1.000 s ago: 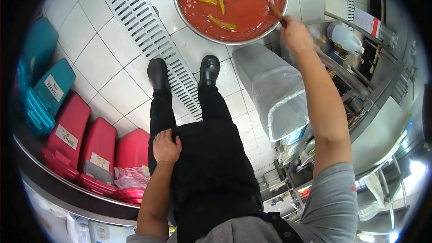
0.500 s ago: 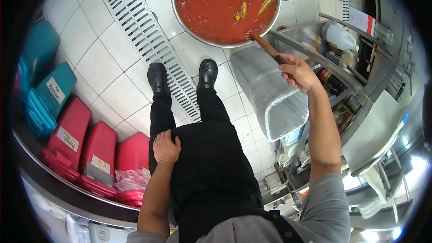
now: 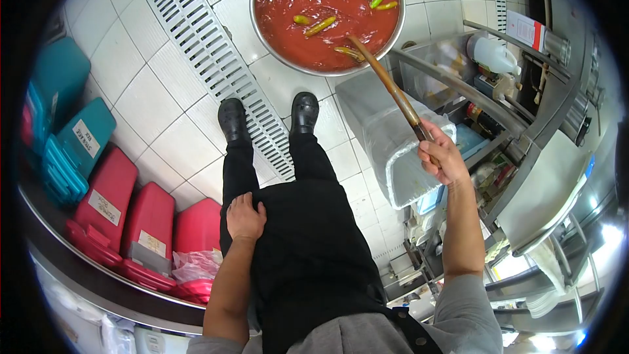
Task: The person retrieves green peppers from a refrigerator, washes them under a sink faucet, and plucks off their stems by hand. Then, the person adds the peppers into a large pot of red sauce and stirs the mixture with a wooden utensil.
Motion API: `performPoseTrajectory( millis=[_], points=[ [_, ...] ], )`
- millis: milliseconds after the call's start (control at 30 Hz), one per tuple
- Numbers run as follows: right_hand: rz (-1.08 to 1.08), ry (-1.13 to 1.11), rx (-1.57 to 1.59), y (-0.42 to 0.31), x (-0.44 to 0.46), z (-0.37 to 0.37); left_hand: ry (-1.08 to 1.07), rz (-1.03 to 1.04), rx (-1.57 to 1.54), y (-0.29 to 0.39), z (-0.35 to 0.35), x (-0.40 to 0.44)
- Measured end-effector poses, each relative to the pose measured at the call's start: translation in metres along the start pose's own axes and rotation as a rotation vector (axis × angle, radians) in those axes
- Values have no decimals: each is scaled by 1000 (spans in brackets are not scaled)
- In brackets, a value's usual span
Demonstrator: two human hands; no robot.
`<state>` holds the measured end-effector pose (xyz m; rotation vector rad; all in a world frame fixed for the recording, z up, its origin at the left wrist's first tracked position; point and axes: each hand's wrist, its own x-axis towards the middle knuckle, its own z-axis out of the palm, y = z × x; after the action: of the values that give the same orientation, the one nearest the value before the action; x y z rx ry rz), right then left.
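Observation:
My right hand [image 3: 442,154] is closed round the upper end of a long wooden handle [image 3: 395,92]. The handle slants down into red sauce [image 3: 282,46] in a wide metal pot [image 3: 327,73], and its lower end is hidden under the surface. Several green and yellowish long peppers [image 3: 321,27] float there, some grouped at the far right and others nearer me. On the thigh of my black apron [image 3: 301,242] lies my left hand [image 3: 246,216], palm down with nothing in it.
A lined grey bin [image 3: 373,131] stands right of my feet, below the handle. Metal shelving [image 3: 458,85] with a white jug [image 3: 493,54] runs along the right. Red bins [image 3: 108,183] and teal bins [image 3: 85,121] line the left. A drain grate [image 3: 196,46] crosses the tiled floor.
My right hand has drawn back toward me and down, so more of the handle shows above the sauce. The peppers have shifted about. My left hand stays on the thigh.

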<state>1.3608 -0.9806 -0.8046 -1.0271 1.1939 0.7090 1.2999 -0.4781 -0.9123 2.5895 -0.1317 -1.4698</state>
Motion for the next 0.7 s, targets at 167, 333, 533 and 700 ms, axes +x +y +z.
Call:
performPoseTrajectory(
  millis=[167, 333, 533, 700],
  points=[
    [-40, -9, 44, 11, -19, -2, 0, 3, 7, 0, 0, 1],
    [-74, -3, 68, 19, -31, -8, -13, -1, 12, -1, -3, 2],
    [-178, 130, -160, -6, -44, 13, -8, -8, 9, -1, 2, 1],
    [-353, 312, -542, -49, -39, 43, -20, -2, 6, -2, 1, 3]
  ],
)
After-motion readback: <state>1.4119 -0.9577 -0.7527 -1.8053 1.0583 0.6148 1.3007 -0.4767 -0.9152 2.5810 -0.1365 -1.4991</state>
